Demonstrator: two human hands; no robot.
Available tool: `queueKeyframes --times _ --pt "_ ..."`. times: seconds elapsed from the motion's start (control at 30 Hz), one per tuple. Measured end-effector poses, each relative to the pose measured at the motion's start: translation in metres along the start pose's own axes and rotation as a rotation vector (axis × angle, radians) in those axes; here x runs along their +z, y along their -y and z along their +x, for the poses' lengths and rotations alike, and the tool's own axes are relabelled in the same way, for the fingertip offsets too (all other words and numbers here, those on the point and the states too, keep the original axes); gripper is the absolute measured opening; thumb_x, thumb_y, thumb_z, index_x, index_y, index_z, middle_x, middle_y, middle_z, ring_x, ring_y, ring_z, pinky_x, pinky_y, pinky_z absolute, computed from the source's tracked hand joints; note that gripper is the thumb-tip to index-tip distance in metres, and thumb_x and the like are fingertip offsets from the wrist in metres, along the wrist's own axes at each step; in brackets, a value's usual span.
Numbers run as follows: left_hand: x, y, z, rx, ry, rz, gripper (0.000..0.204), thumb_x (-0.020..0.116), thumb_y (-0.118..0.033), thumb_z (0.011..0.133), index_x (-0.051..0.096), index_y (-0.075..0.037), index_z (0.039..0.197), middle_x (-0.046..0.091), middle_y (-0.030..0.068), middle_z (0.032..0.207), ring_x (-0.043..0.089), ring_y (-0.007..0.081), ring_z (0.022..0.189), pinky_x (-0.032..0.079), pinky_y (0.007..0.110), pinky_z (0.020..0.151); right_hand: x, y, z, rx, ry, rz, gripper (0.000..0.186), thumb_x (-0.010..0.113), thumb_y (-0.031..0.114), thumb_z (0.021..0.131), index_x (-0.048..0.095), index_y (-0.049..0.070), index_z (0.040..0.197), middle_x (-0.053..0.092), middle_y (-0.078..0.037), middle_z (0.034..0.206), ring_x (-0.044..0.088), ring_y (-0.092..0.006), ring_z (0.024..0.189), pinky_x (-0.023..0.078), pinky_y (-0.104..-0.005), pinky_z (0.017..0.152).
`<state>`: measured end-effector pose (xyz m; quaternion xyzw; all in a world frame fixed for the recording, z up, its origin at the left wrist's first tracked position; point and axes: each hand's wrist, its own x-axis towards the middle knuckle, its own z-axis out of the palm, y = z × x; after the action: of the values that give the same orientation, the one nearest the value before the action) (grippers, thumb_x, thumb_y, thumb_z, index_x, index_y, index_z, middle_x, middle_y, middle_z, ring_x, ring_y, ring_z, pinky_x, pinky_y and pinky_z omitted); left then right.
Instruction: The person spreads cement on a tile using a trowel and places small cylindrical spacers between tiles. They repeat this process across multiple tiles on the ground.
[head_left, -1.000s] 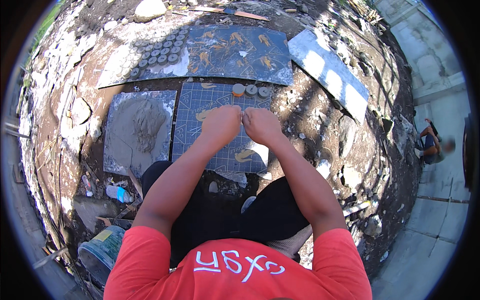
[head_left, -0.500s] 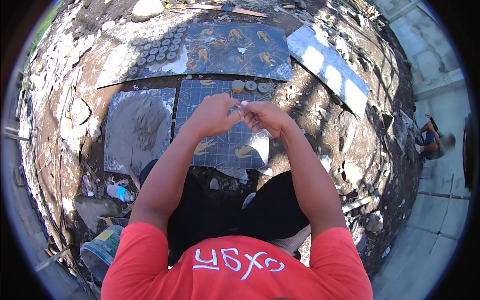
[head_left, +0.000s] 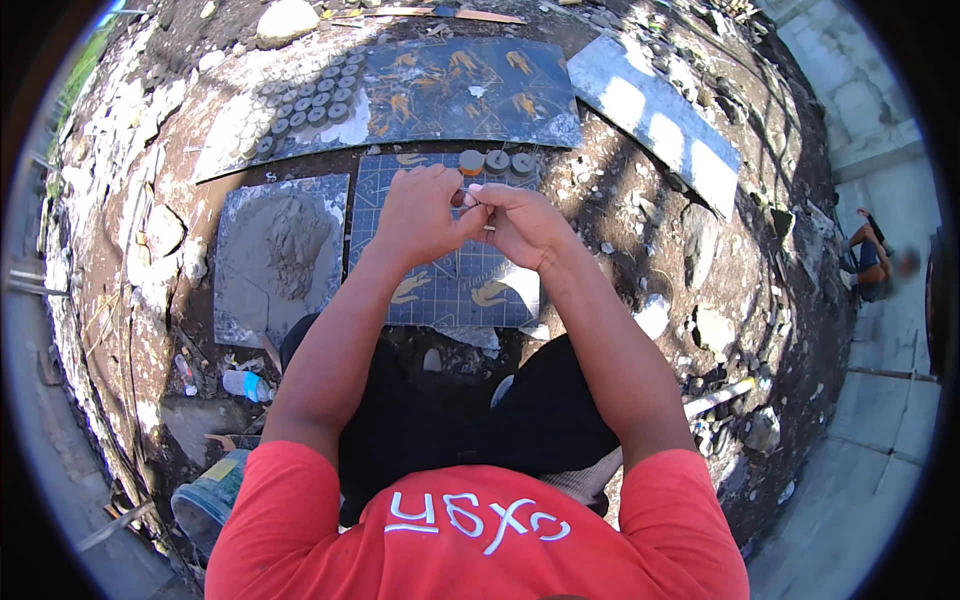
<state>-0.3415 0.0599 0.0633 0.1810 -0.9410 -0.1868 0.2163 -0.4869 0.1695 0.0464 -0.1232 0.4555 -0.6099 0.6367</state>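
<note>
My left hand [head_left: 422, 212] and my right hand [head_left: 520, 222] meet over a grid-marked dark board [head_left: 372, 290]. Thumbs and fingers of both are closed in a pinch on what looks like a thin piece of wire [head_left: 464, 198], mostly hidden by the fingers. Just beyond the hands, three small round pieces stand in a row along the board's far edge. The left one sits in an orange ring mould [head_left: 470, 168]; the middle grey disc [head_left: 497, 161] and the right grey disc [head_left: 522, 164] stand beside it.
Wet grey mortar [head_left: 290, 245] is heaped on a board at left. Many cement discs [head_left: 318, 100] cover the left part of a long far board [head_left: 480, 95]. A pale panel [head_left: 655, 125] lies at right. A bucket [head_left: 205, 500] and bottle [head_left: 247, 385] are near left; a person [head_left: 872, 260] sits far right.
Both hands have shifted slightly away from me and left, still pinched together. The fingers of my right hand have curled in more. My view has tilted a little.
</note>
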Motion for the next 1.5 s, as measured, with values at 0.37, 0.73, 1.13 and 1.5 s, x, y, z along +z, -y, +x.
queueKeyframes --times 0.37,0.73,1.13,1.5 --pt "0.005 -0.023 0.002 -0.136 0.061 -0.133 0.023 0.053 -0.027 0.101 0.055 -0.004 0.101 0.067 0.0207 0.092 0.064 0.0449 0.087 0.048 0.053 0.072 0.005 0.005 -0.003 -0.283 -0.112 -0.253 0.025 0.069 0.031 0.093 0.071 0.006 0.092 0.066 -0.004 0.093 0.060 -0.0185 0.089 0.047 -0.0395 0.084" --pt "0.022 -0.018 0.002 -0.187 -0.047 0.063 0.021 0.054 -0.025 0.102 0.061 -0.005 0.107 0.071 0.0174 0.094 0.068 0.0421 0.083 0.053 0.052 0.070 0.011 -0.003 0.009 -0.481 -0.383 -0.659 0.037 0.066 0.034 0.093 0.076 -0.002 0.097 0.065 -0.015 0.107 0.064 -0.0247 0.092 0.049 -0.0393 0.080" --pt "0.020 -0.029 0.029 -0.291 -0.093 0.245 0.024 0.057 -0.027 0.101 0.064 -0.005 0.094 0.068 0.0216 0.084 0.066 0.0444 0.078 0.050 0.053 0.068 0.025 -0.007 0.045 -0.472 -0.309 0.075 0.023 0.063 0.021 0.099 0.071 0.000 0.095 0.066 -0.003 0.084 0.058 -0.0104 0.077 0.047 -0.0275 0.068" --pt "-0.008 -0.006 0.049 -0.301 0.149 0.503 0.030 0.050 -0.031 0.103 0.064 -0.005 0.099 0.071 0.0226 0.089 0.069 0.0427 0.080 0.053 0.054 0.071 0.049 -0.004 0.080 -0.434 -0.247 0.194 0.021 0.062 0.018 0.098 0.070 -0.001 0.091 0.061 -0.001 0.074 0.053 -0.0085 0.063 0.041 -0.0259 0.058"
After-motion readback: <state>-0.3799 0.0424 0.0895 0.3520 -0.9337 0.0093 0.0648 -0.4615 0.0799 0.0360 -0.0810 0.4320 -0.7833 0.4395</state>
